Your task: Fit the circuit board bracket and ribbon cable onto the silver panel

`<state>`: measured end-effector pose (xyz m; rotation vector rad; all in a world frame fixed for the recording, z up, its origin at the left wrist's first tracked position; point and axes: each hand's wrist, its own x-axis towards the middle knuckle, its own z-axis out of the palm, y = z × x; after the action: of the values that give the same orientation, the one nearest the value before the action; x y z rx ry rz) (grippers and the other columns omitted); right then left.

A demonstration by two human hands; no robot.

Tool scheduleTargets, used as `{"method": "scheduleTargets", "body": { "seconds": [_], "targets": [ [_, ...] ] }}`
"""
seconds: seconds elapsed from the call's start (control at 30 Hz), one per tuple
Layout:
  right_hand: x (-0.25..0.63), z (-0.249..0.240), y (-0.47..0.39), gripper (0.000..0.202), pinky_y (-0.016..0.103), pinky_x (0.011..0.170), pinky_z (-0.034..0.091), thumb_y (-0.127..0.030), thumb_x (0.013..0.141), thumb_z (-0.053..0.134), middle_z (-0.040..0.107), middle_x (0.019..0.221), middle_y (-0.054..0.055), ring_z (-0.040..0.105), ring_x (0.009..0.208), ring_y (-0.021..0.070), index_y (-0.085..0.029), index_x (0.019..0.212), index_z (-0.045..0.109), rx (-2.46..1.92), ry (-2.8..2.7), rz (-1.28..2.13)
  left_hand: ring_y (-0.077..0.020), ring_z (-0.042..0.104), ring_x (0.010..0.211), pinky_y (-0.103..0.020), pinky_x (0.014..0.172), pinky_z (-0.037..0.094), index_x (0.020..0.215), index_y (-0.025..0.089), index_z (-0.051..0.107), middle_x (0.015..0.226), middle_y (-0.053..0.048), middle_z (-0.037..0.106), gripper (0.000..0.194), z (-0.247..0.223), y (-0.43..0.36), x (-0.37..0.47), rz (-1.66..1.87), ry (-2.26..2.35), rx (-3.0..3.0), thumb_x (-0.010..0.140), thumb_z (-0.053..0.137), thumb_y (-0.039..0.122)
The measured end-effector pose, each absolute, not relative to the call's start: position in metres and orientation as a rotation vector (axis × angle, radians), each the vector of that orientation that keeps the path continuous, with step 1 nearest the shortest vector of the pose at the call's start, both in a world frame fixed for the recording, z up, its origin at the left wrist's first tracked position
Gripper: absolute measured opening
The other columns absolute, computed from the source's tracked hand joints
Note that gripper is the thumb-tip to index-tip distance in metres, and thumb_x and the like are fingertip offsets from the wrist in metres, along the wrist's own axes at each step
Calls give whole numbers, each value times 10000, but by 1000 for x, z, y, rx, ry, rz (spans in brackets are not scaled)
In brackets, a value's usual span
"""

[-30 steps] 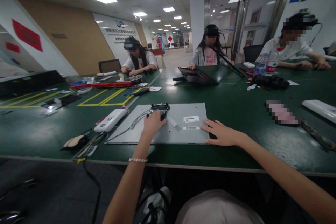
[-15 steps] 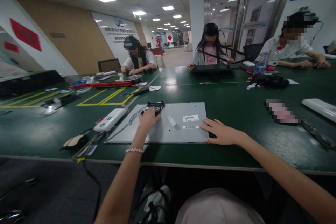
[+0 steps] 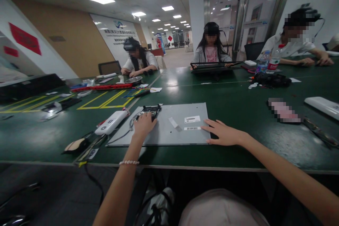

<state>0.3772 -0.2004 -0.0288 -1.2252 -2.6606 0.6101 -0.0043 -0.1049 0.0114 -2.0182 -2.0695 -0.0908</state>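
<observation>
A flat grey metal panel [image 3: 164,132] with white labels [image 3: 192,119] lies on the green table. On its upper left sits a black-framed part [image 3: 155,109] with what looks like a circuit board, and thin grey cables [image 3: 130,125] trail from it. My left hand [image 3: 144,124] is closed over this part, its fingertips partly hidden behind the hand. At the panel's right edge my right hand [image 3: 225,132] rests flat with fingers spread, the fingertips touching the edge and the thumb at the lower corner.
Left of the panel lie a white power bank [image 3: 112,122] and a beige-and-black mouse-shaped object [image 3: 76,145]. A phone [image 3: 284,110] and glasses [image 3: 319,132] are at right. Across the table [image 3: 238,95] sit several people; one handles a black-framed screen [image 3: 212,70]. Bottles [image 3: 274,60] stand near another.
My left hand has shifted a little left and toward me, and the black-framed part has moved left with it. My right hand has stayed put. Across the table, the black frame has been lowered.
</observation>
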Motion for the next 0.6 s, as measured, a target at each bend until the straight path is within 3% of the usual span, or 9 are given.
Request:
{"method": "scheduleTargets", "body": {
  "seconds": [0.1, 0.27, 0.4, 0.5, 0.6],
  "targets": [
    [377, -29, -200, 805, 532, 1169, 59, -725, 874, 380, 37, 1619, 64, 82, 1466, 316, -294, 1534, 211, -1207, -2660, 621, -309, 460, 1268, -455, 1014, 376, 1356, 149, 466, 1396, -169, 487, 493, 13, -120, 16, -204, -1873, -2135, 938, 408, 403],
    [376, -30, -201, 804, 542, 1165, 68, -722, 876, 380, 65, 1617, 77, 90, 1465, 320, -285, 1532, 221, -1223, -2660, 592, -251, 602, 1087, -342, 935, 436, 1248, 200, 580, 1193, -107, 638, 451, 9, -149, 63, -92, -1564, -2517, 933, 420, 481],
    [376, -31, -200, 805, 541, 1165, 71, -726, 873, 381, 56, 1617, 77, 91, 1464, 328, -288, 1531, 229, -1231, -2660, 605, -270, 639, 998, -370, 857, 463, 1021, 174, 680, 1010, -139, 676, 298, 9, -147, 82, 111, -1498, -2506, 935, 415, 279],
    [376, -31, -199, 807, 544, 1165, 58, -726, 874, 379, 54, 1616, 79, 89, 1464, 326, -285, 1532, 226, -1229, -2658, 607, -290, 651, 964, -396, 817, 470, 986, 124, 688, 978, -177, 674, 329, 20, -124, 84, 103, -1529, -2409, 922, 366, 134],
    [377, -29, -199, 803, 543, 1166, 51, -728, 875, 372, 48, 1618, 69, 80, 1466, 319, -294, 1532, 218, -1224, -2659, 621, -302, 641, 988, -404, 831, 458, 979, 69, 686, 983, -202, 676, 333, 42, -89, 82, -30, -1634, -2345, 921, 359, 98]
  ]
}}
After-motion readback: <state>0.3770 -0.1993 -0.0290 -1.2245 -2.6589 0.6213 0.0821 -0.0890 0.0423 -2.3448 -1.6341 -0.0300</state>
